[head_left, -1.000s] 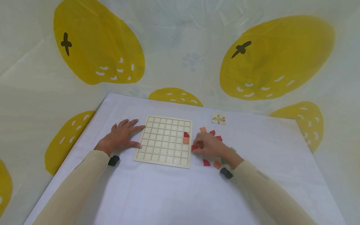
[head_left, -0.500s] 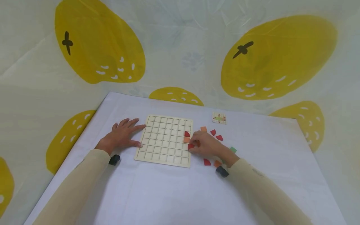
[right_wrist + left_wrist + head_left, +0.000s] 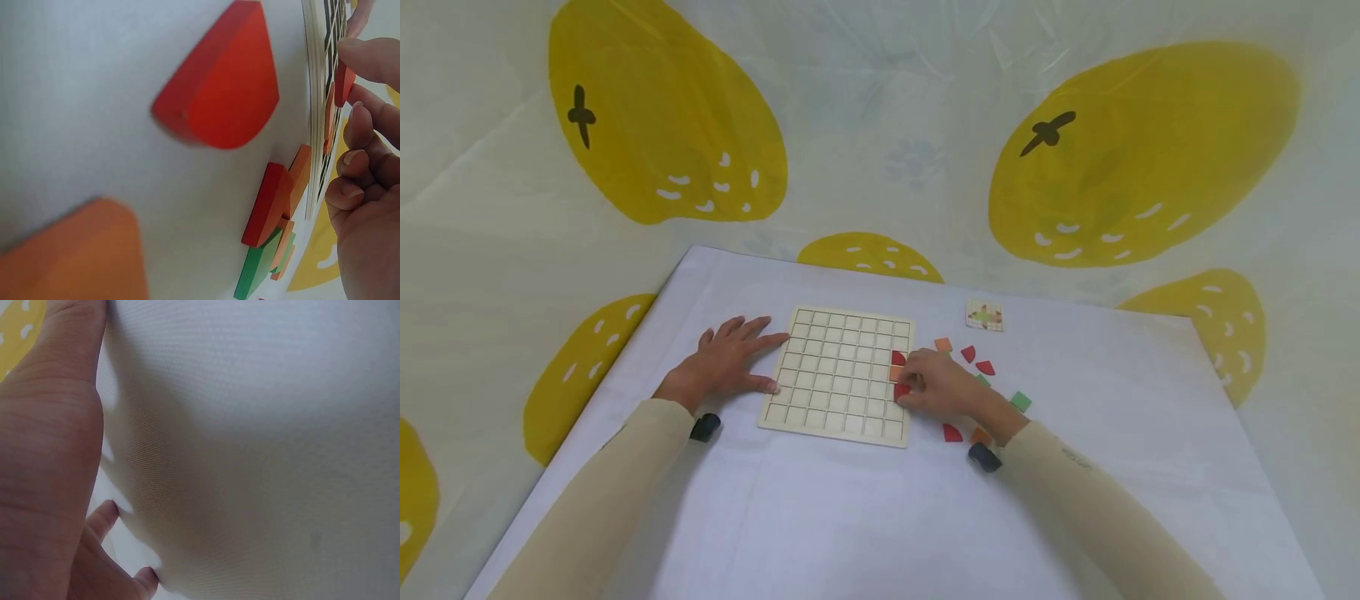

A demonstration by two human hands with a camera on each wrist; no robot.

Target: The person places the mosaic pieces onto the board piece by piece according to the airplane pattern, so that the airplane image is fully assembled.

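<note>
In the head view a pale wooden grid board [image 3: 841, 362] lies on the white table. My left hand [image 3: 722, 364] rests spread at its left edge, thumb and a finger touching the rim; in the left wrist view that hand [image 3: 47, 469] shows palm and fingertips on cloth. My right hand [image 3: 946, 385] pinches a red quarter-round tile [image 3: 902, 392] between thumb and finger over the right-hand column. In the right wrist view this red tile [image 3: 344, 84] is tilted above the grid. Just beyond it, an orange square tile [image 3: 896, 372] and another red quarter-round tile [image 3: 898, 357] sit in the same column.
Right of the board lie several loose tiles, among them an orange one [image 3: 943, 344], red ones [image 3: 985, 367] and a green one [image 3: 1020, 402]. A red quarter-round [image 3: 234, 94] is close to the right wrist camera. A small pattern card [image 3: 984, 316] lies further back.
My right hand has moved left with the red quarter-round tile, from beside the board to over its right-hand column. The left hand has stayed in place.
</note>
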